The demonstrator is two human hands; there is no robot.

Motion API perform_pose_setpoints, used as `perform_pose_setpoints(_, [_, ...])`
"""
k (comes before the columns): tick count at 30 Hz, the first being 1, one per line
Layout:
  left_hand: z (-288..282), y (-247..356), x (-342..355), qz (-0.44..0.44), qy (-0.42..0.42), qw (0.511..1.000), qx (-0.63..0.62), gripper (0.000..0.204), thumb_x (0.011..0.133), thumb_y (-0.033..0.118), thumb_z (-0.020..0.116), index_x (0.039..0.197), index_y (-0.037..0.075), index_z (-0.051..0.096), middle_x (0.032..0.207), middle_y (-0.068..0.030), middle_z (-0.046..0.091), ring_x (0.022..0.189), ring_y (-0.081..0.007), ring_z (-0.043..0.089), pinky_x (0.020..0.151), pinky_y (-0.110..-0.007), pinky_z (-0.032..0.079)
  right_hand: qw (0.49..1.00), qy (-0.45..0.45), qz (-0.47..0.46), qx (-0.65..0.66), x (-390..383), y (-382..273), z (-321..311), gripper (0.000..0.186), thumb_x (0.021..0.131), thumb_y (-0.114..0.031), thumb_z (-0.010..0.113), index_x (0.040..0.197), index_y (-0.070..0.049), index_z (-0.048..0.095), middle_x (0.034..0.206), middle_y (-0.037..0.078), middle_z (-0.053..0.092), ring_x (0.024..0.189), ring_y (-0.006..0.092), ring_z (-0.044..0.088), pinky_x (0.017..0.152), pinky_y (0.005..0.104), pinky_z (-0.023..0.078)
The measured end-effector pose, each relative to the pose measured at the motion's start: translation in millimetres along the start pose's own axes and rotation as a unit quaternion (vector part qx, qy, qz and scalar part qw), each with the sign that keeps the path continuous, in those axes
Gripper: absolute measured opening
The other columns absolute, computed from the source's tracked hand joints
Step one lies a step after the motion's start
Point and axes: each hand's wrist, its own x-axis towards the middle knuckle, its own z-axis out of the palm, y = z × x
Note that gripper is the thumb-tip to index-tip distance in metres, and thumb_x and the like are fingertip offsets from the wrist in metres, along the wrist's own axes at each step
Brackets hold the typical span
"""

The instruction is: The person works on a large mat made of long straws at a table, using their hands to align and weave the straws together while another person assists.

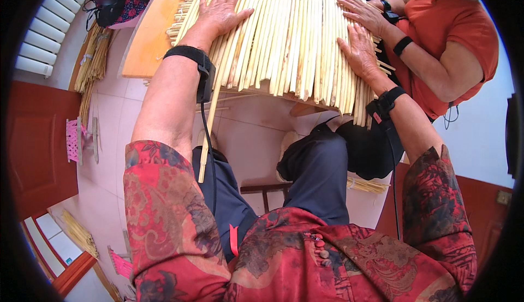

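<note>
Pale, smooth reed stalks (pixel 284 34) lie under flat, open left hand (pixel 221 10) and right hand (pixel 360 54), neither grip closed.

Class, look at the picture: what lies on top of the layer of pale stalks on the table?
Left hand and right hand press flat on the stalks; a co-worker's hand too. The table beneath is mostly covered.

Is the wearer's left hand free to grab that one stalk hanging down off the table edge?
Probably yes: the left hand lies flat on the stalks, holding nothing, and the hanging stalk dangles unobstructed beside that forearm.
</note>
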Motion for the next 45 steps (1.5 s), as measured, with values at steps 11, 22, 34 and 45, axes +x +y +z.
perform_pose_setpoints(11, [-13,5,-4,-0.013,-0.042,0.999,-0.024,0.079,0.084,0.067,0.04,0.147,0.019,0.029,0.155,-0.0071,0.02,0.144,-0.0219,0.014,0.115,-0.051,0.006,1.0,0.012,-0.002,-0.001,-2,-1,2,0.072,0.09,-0.051,0.046,0.137,0.002,0.038,0.145,0.027,0.029,0.137,0.0398,0.023,0.114,0.0447,0.016])
perform_pose_setpoints(22, [-17,5,-5,-0.015,-0.059,0.998,-0.019,0.078,0.086,0.066,0.038,0.147,0.019,0.028,0.156,-0.0077,0.018,0.144,-0.0221,0.013,0.115,-0.051,0.005,1.0,0.0,0.006,0.021,-3,-3,-2,0.073,0.09,-0.053,0.043,0.138,0.002,0.038,0.146,0.028,0.027,0.138,0.0399,0.022,0.114,0.0448,0.013])
perform_pose_setpoints(34, [-40,31,1,0.012,-0.093,0.995,0.036,0.066,0.091,0.045,0.044,0.146,0.013,0.029,0.156,-0.0109,0.015,0.145,-0.0252,0.011,0.112,-0.058,0.005,0.998,-0.012,0.024,0.052,-5,-5,-4,0.072,0.09,-0.052,0.043,0.137,0.002,0.038,0.144,0.028,0.03,0.138,0.0393,0.023,0.114,0.0451,0.014])
perform_pose_setpoints(45, [-9,167,-13,0.177,-0.066,0.978,-0.093,0.063,0.096,0.048,0.035,0.146,0.011,0.029,0.155,-0.0073,0.021,0.144,-0.0234,0.014,0.114,-0.055,0.006,0.999,-0.009,0.022,0.032,-6,-8,-7,0.071,0.091,-0.049,0.046,0.137,0.004,0.037,0.144,0.028,0.031,0.136,0.0404,0.025,0.113,0.0457,0.018])
